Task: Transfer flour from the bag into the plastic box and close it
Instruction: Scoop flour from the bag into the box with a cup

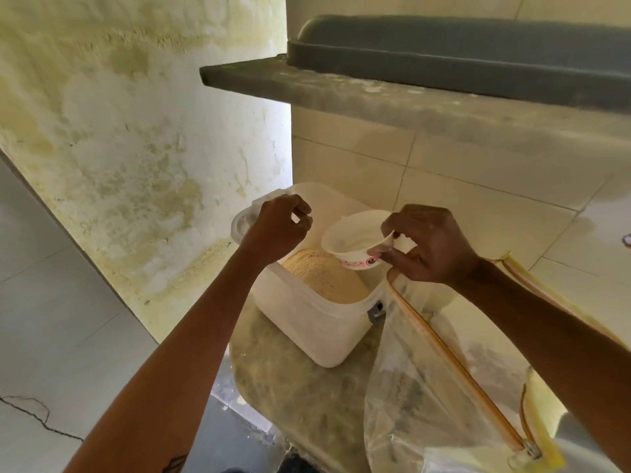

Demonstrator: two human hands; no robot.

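Our right hand pinches the small white floral-rimmed bowl over the translucent plastic box; left hand curled, apparently empty. A tilt could spill flour beside the clear zip bag.

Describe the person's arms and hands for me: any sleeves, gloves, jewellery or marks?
Both arms are bare as far as the view reaches, with no sleeves showing. The left hand and the right hand wear no gloves, and no rings, watch or bracelets show. The one marking is a small dark tattoo on the left forearm, cut off by the bottom edge of the picture.
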